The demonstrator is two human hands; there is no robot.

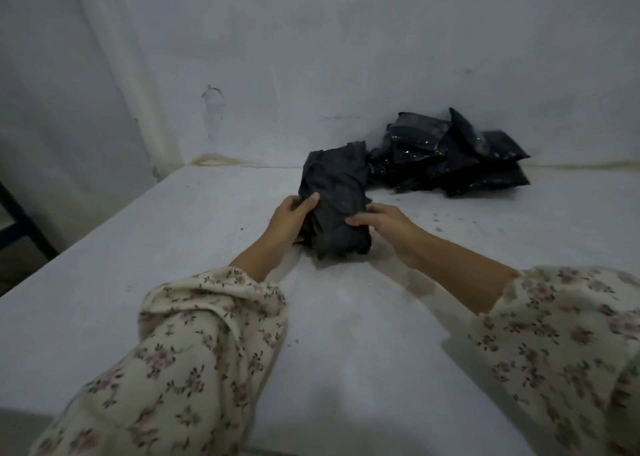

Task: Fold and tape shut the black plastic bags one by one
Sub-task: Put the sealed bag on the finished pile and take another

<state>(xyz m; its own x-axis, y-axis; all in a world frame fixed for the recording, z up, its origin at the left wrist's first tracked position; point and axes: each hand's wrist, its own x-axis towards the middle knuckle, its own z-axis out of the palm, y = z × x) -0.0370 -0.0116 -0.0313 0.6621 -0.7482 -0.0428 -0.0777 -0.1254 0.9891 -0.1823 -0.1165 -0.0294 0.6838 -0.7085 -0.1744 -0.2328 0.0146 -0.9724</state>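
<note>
**Fingers [358,220] clasp a crumpled black bag [334,189] from both sides**

The left hand [287,221] grips the bag's left edge, with the thumb laid over the top. The right hand [381,220] holds the right edge, its fingers curled onto the plastic. The bag's near end rests on the white table [346,334], about mid-table. Behind it to the right, a pile of black bags [450,157] lies against the wall [311,57]. Floral sleeves [194,334] are pushed up the forearms.

The bag [334,206] is hiding most of my left hand's [289,221] fingers and covering the pile's [450,159] left end. Both sleeves [194,351] are running off the bottom edge.
</note>
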